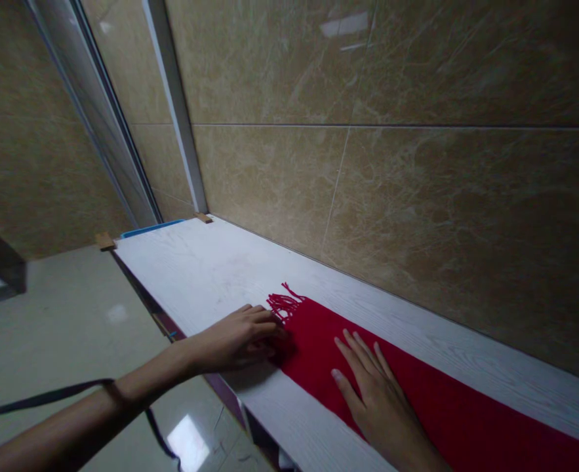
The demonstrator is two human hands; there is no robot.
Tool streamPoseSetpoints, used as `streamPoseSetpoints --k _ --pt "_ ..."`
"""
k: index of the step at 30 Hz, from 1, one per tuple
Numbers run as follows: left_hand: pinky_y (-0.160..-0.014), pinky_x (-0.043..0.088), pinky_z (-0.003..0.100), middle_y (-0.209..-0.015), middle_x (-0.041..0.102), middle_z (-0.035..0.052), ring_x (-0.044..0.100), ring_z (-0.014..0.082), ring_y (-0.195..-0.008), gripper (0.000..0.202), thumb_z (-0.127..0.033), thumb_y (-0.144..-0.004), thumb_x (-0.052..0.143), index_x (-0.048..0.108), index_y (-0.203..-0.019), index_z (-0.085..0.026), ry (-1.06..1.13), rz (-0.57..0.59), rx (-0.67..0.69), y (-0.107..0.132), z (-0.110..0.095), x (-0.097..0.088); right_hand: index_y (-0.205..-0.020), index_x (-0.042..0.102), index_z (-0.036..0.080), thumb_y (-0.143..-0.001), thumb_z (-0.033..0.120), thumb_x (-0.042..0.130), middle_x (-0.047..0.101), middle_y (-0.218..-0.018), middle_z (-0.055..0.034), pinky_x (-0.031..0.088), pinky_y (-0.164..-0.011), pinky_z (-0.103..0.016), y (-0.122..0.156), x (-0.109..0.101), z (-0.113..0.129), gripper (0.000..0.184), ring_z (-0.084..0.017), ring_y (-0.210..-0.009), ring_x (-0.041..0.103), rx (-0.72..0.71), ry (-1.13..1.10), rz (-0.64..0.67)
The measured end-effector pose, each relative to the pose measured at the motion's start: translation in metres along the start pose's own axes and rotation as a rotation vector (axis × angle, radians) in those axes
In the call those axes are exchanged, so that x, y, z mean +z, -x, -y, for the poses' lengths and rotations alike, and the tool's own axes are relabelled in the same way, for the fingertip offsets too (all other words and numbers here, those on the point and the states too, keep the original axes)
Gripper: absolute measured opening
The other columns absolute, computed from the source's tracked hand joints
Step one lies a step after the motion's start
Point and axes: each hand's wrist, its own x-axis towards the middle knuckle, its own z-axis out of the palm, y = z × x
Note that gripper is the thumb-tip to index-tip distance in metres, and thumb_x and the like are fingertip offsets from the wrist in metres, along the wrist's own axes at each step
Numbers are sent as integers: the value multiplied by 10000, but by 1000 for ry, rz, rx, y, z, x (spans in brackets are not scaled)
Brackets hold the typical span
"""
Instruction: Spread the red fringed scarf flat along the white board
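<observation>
A red scarf (446, 400) with a fringe (284, 305) at its far left end lies flat and lengthwise on a white wood-grain board (195, 262). My left hand (252, 335) is at the fringed end, palm down. Its fingers are loosely bent over the scarf's corner, with the thumb apart from them; nothing shows pinched between them, though the undersides of the fingers are hidden. Flat on the red cloth rests my right hand (372, 390), fingers stretched out and thumb spread, farther along the scarf. The scarf's other end runs out of view at the lower right.
A tan marbled tile wall (417, 196) borders the board's far side. Small wooden blocks (105, 241) and a blue strip (151, 228) sit at the board's left end. A dark strap (48, 397) crosses my left forearm. Pale floor (73, 328) lies below.
</observation>
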Motion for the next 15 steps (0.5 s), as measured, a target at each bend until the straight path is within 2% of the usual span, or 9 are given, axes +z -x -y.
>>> streamPoseSetpoints --k 1,3,5,7,10,12,15 --pt "-927 465 328 -1174 706 47 638 197 -1053 277 -268 -967 601 671 -1235 -284 -2 14 30 -2 2 2 -1563 392 196 -1052 505 333 313 -1629 -37 150 -1260 -579 0 -1 0 600 -248 -1533 223 1 -4 6" --pt "-897 462 330 -1051 729 40 665 185 -952 154 -247 -960 600 707 -1071 -247 -95 42 6 -1 15 0 -1562 395 202 -1051 506 330 316 -1629 -32 147 -1260 -582 0 -3 1 597 -247 -1535 216 4 -14 16" --pt "-829 462 339 -851 715 40 661 172 -774 166 -181 -945 566 687 -832 -193 -279 60 -138 3 33 -7 -1563 391 206 -1051 499 324 307 -1633 -25 139 -1260 -580 0 -5 3 594 -243 -1536 208 7 -16 31" --pt "-789 461 347 -767 695 44 646 174 -703 218 -113 -916 532 657 -747 -173 -433 66 -307 6 45 -18 -1567 384 209 -1050 488 315 286 -1640 -16 129 -1263 -572 0 -6 3 591 -235 -1539 198 13 -5 44" --pt "-795 472 334 -881 727 49 665 192 -825 248 -63 -887 493 703 -879 -195 -427 19 -389 -2 40 -23 -1570 375 204 -1048 490 311 259 -1645 -9 117 -1266 -560 -1 -6 3 598 -226 -1542 187 22 11 59" --pt "-817 482 319 -1001 728 51 659 194 -918 320 -49 -872 485 716 -1013 -221 -325 -17 -346 -15 26 -15 -1572 370 204 -1048 490 310 248 -1647 -5 114 -1268 -556 -1 -6 4 601 -222 -1542 185 26 18 66" --pt "-860 488 341 -1104 705 59 642 214 -991 392 -63 -866 508 709 -1141 -258 -240 29 -300 -33 16 3 -1574 370 202 -1049 486 301 255 -1646 0 112 -1271 -546 -1 -7 5 601 -215 -1543 183 32 34 79"
